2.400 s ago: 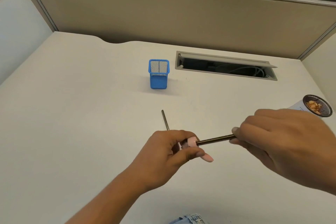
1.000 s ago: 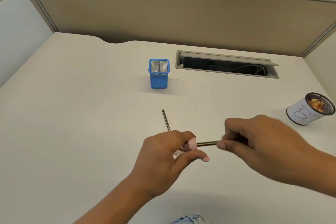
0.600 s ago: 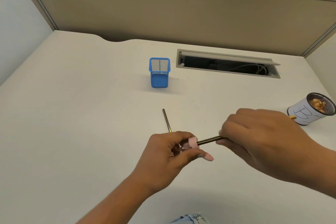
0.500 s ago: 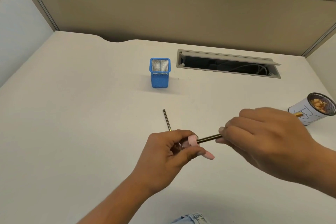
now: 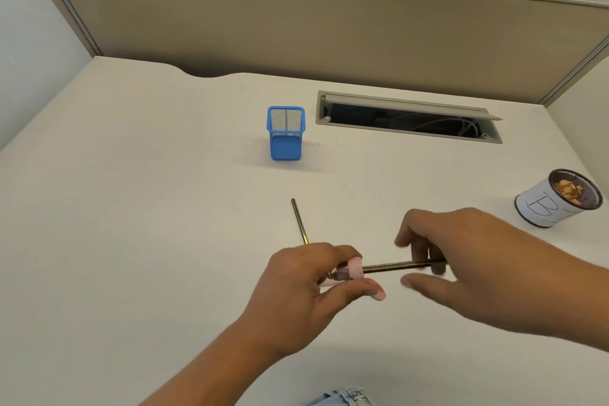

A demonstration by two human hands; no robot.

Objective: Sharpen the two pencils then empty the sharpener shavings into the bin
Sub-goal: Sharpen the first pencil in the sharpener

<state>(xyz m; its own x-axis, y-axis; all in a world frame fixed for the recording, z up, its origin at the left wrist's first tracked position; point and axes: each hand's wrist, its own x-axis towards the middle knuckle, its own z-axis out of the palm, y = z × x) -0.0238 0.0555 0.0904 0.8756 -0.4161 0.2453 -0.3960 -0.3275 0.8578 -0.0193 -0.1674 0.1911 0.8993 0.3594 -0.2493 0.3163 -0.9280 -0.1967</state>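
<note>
Head view: our left hand (image 5: pixel 306 287) pinches the pink sharpener (image 5: pixel 351 270). The pencil (image 5: pixel 392 266) runs rightward from it into our right hand (image 5: pixel 471 257), whose fingers are blurred, so we cannot tell their grip. The second pencil (image 5: pixel 299 221) lies just beyond the sharpener.

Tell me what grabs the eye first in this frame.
The two hands low in the centre: the left hand holds a pink sharpener with a pencil stuck in it, while the right hand is blurred at the pencil's far end, its grip unclear. Next, the blue mesh holder standing mid-desk, and the white cup of shavings at the right edge. A second pencil lies just behind the left hand.
</note>
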